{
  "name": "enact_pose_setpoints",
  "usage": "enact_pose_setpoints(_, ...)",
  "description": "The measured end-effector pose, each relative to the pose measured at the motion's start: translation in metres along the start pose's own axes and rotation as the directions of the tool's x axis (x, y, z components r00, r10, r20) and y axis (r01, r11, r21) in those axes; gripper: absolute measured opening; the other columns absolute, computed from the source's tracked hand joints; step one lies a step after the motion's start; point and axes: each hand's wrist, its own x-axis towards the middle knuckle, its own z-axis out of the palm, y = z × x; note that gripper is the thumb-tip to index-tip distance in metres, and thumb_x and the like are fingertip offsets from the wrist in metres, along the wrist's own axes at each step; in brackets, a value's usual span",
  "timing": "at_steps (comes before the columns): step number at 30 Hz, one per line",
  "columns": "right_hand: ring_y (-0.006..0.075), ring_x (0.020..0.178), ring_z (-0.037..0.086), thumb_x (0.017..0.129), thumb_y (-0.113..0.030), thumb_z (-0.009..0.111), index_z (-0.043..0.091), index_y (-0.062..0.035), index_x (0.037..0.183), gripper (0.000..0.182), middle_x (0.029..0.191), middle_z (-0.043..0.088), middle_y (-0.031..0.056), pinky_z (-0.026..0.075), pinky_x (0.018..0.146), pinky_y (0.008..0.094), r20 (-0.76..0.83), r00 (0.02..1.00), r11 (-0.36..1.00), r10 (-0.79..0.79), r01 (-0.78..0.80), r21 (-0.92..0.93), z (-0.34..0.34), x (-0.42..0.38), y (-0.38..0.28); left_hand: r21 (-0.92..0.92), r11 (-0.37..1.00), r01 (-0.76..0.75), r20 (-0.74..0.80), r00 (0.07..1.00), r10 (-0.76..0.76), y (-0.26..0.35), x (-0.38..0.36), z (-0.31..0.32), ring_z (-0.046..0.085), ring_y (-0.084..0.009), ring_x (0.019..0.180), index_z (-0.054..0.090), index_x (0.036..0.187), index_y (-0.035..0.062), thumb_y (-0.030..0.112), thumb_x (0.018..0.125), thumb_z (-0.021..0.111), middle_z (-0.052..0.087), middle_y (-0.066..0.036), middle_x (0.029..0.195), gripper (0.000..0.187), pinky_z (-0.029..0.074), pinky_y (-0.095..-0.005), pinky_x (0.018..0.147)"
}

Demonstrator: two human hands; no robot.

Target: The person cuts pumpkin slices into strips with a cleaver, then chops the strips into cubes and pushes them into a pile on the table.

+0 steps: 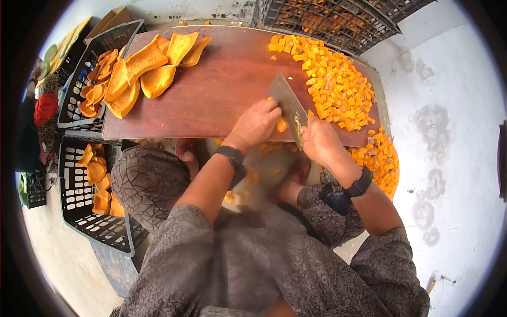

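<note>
My right hand (321, 143) is wrapped round the handle end of a broad cleaver (288, 103). The cleaver's blade points up and away over the table, with bits of orange flesh stuck to it. Just left of the blade, my left hand (257, 124) is curled closed on a pumpkin piece (281, 125), mostly hidden by the fingers. Diced pumpkin (335, 84) lies heaped to the right of the blade. Across the table's left end lie several long pumpkin slices (142, 61), hollowed and uncut.
The reddish-brown table (222, 79) spans the view ahead. Black crates (95, 232) with pumpkin pieces stand at the left, and another crate (327, 24) is behind the table. More cubes (383, 164) are piled off the near right corner, beside a white wall (443, 105).
</note>
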Motion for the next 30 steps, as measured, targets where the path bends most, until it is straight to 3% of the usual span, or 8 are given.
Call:
enact_pose_setpoints(7,0.0475,0.084,0.062,0.091,-0.014,0.056,0.056,0.0052,0.096,0.02,0.082,0.063,0.0303,0.05,0.074,0.0508,0.063,0.996,0.998,0.068,-0.067,-0.019,0.011,0.012,-0.002,-0.03,0.999,-0.015,-0.001,1.0,0.015,-0.002,0.0,0.002,0.056,-0.0333,0.086,0.056,0.08,0.0054,0.007,0.074,0.062,0.054,-0.012,0.089,0.009,0.049,-0.0417,0.078)
enact_pose_setpoints(12,0.045,0.083,0.064,0.091,-0.014,0.055,0.055,0.0028,0.094,0.017,0.084,0.065,0.0271,0.051,0.073,0.0505,-0.014,0.993,0.993,0.114,-0.114,-0.04,0.019,0.017,-0.01,-0.033,0.999,0.002,-0.027,1.0,-0.003,-0.001,0.001,0.002,0.056,-0.0333,0.086,0.057,0.079,0.0057,0.006,0.075,0.061,0.053,-0.012,0.088,0.006,0.049,-0.0421,0.077)
enact_pose_setpoints(14,0.0447,0.083,0.064,0.091,-0.014,0.055,0.055,0.0025,0.094,0.017,0.084,0.065,0.0271,0.051,0.073,0.0502,-0.008,0.995,0.994,0.1,-0.1,-0.035,0.024,0.018,-0.007,-0.025,1.0,0.013,-0.022,1.0,-0.014,-0.002,-0.001,0.001,0.056,-0.0333,0.086,0.057,0.079,0.0058,0.006,0.075,0.061,0.053,-0.012,0.088,0.006,0.049,-0.0423,0.077)
enact_pose_setpoints(16,0.0443,0.083,0.064,0.091,-0.014,0.055,0.055,0.0023,0.095,0.017,0.084,0.065,0.027,0.051,0.074,0.05,0.006,0.996,0.996,0.085,-0.085,-0.028,0.026,0.019,-0.007,-0.015,0.999,0.037,0.075,0.997,-0.035,-0.003,-0.003,-0.002,0.055,-0.0332,0.09,0.059,0.092,0.0057,0.008,0.081,0.059,0.056,-0.012,0.097,0.011,0.048,-0.0417,0.082)
enact_pose_setpoints(25,0.0442,0.082,0.065,0.088,-0.011,0.056,0.055,0.0019,0.09,0.013,0.08,0.065,0.0265,0.052,0.073,0.0508,-0.116,0.992,0.999,0.047,-0.044,0.027,0.046,0.02,-0.009,0.018,0.999,0.047,0.063,0.997,-0.048,-0.004,-0.002,0.003,0.056,-0.0329,0.09,0.061,0.091,0.0075,0.007,0.08,0.059,0.057,-0.011,0.097,0.011,0.048,-0.0404,0.082)
enact_pose_setpoints(30,0.0441,0.082,0.065,0.087,-0.008,0.055,0.056,0.002,0.088,0.011,0.081,0.065,0.0267,0.052,0.073,0.0502,-0.046,0.998,0.999,0.041,-0.041,-0.013,0.031,0.014,-0.016,0.004,0.999,0.036,0.084,0.996,-0.036,-0.004,-0.005,0.003,0.056,-0.0324,0.089,0.06,0.09,0.007,0.007,0.079,0.06,0.058,-0.01,0.096,0.011,0.048,-0.0402,0.081)
